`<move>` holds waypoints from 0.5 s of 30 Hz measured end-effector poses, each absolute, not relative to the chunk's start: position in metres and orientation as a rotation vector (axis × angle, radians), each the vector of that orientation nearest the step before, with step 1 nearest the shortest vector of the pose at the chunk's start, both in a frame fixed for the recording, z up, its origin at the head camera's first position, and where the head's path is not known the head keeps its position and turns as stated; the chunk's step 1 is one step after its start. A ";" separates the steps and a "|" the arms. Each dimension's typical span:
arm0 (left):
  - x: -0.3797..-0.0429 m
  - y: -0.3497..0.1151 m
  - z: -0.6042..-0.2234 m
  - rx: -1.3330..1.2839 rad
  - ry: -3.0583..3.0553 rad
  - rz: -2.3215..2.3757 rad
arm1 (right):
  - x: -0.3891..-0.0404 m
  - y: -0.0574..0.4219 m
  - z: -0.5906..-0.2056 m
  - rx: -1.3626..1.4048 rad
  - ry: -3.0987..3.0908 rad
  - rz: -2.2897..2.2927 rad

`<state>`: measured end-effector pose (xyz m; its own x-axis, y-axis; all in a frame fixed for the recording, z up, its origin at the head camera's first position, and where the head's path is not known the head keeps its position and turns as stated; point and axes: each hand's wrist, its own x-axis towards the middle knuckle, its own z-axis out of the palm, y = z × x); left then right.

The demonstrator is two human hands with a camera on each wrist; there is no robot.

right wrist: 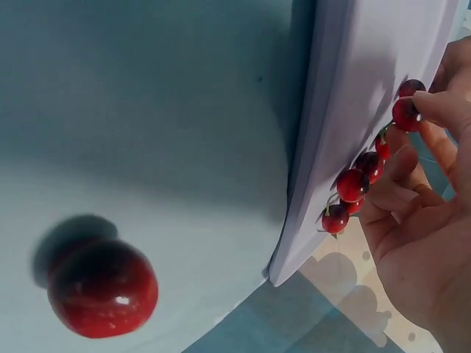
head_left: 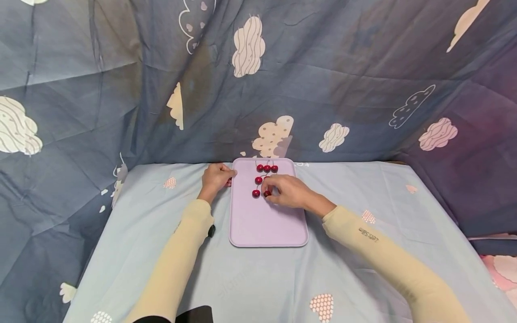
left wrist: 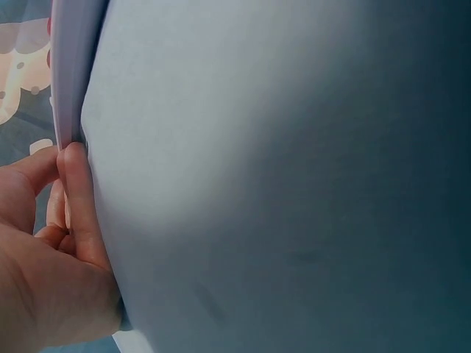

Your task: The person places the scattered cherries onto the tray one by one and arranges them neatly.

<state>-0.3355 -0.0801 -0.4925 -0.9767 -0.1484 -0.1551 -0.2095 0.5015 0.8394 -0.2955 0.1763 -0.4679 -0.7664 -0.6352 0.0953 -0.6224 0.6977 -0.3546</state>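
Note:
A lilac tray (head_left: 268,229) lies on the cloth-covered table with several dark red cherries on it. Three cherries (head_left: 267,168) form a row near its far edge, with a cherry (head_left: 258,180) and another cherry (head_left: 256,194) closer to me. My left hand (head_left: 216,179) pinches the tray's left rim between thumb and fingers; the left wrist view shows this hand (left wrist: 59,235) at the rim. Over the tray, my right hand (head_left: 288,190) pinches a cherry (head_left: 267,194) with thumb and finger. That cherry (right wrist: 407,114) shows at the thumb tip in the right wrist view.
One loose cherry (right wrist: 103,290) lies on the cloth outside the tray in the right wrist view; the head view does not show it. A dark patterned curtain (head_left: 218,112) hangs behind the pale blue tablecloth (head_left: 363,193).

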 end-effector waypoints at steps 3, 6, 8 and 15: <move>-0.335 -0.079 -0.492 -0.315 2.668 1.502 | -0.296 0.177 -0.468 -1.073 2.858 -0.544; -0.335 -0.079 -0.492 -0.311 2.672 1.494 | -0.295 0.178 -0.468 -1.070 2.852 -0.542; -0.335 -0.079 -0.492 -0.308 2.677 1.490 | -0.295 0.178 -0.469 -1.062 2.852 -0.543; -0.335 -0.079 -0.493 -0.305 2.687 1.483 | -0.291 0.183 -0.463 -1.019 2.878 -0.525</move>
